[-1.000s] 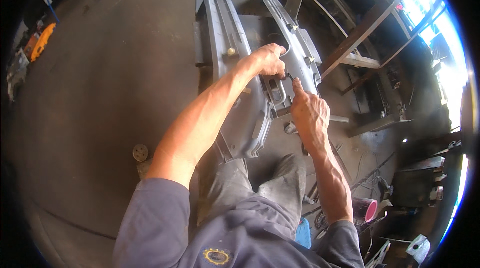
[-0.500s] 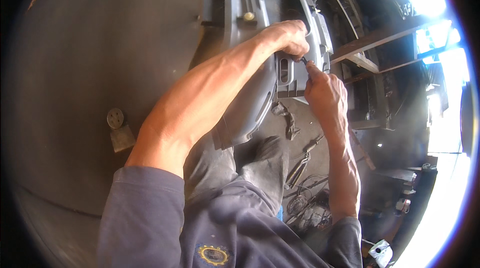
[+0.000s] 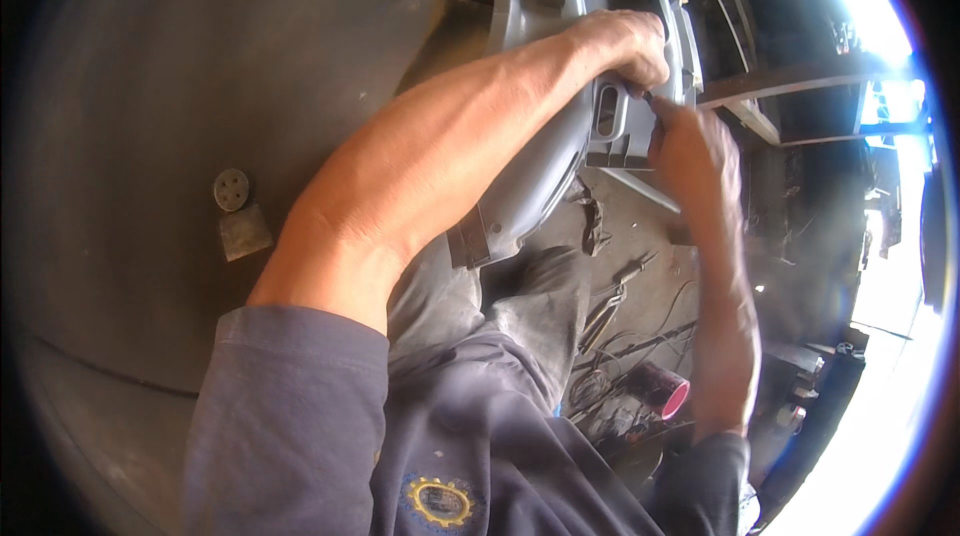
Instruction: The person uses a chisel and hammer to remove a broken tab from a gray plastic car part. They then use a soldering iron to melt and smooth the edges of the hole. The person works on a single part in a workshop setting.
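Both hands meet over the right side of the grey panel, with the small dark piece between them.
The grey panel (image 3: 553,164) runs lengthwise from far to near, its near end by the person's knees; the left forearm crosses it slantwise. The dark piece (image 3: 650,97) slants from far left to near right, just to the right of the panel's slotted tab (image 3: 609,110). The left hand (image 3: 632,44) lies just beyond it, fingers curled, their hold hidden; the right hand (image 3: 697,148), blurred, sits on its near right side, closed and seemingly pinching it. Both hands are about equally near.
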Motion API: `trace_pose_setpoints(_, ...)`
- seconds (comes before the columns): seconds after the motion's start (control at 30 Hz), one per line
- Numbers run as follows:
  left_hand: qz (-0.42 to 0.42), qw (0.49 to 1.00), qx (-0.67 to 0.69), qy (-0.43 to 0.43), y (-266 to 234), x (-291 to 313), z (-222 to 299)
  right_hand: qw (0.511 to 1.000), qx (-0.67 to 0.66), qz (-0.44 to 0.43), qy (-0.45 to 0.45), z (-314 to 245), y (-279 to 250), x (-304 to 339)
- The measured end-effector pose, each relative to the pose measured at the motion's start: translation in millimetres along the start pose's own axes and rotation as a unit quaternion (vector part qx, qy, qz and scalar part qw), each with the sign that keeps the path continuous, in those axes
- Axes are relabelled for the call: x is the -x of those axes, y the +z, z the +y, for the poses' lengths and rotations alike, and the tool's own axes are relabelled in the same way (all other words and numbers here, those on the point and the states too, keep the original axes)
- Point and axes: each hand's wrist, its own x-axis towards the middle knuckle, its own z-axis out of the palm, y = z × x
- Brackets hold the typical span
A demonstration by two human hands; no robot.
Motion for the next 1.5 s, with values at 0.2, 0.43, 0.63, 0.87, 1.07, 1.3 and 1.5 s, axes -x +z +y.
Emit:
trace_pose_setpoints(0.2, 0.033, 0.999, 0.013, -0.018, 7, -11, -11, 0.993, 0.066, -0.095, -0.024, -15, -43, -29)
trace_pose_setpoints(0.43, 0.054, 0.998, -0.04, 0.017, 10, -2, -16, 0.915, 0.067, 0.322, -0.232, -40, -78, 38)
trace_pose_setpoints(0.63, 0.035, 0.993, -0.055, 0.098, 14, -19, -13, 0.968, -0.214, 0.128, 0.027, -27, -44, 123)
trace_pose_setpoints(0.87, 0.0, 0.997, 0.001, 0.074, 5, -14, 4, 0.896, -0.379, 0.2, 0.117, 36, -6, 26)
trace_pose_setpoints(1.07, 0.074, 0.989, 0.079, 0.097, -20, -13, 9, 0.882, -0.435, 0.132, 0.128, 36, -31, 28)
trace_pose_setpoints(1.3, 0.192, 0.951, -0.233, 0.061, 7, -69, -9, 0.911, -0.385, 0.131, 0.066, 32, 5, 13)
trace_pose_setpoints(1.5, 0.127, 0.96, -0.246, 0.04, 18, -83, -16, 0.9, -0.396, 0.178, 0.049, 22, 24, 30)
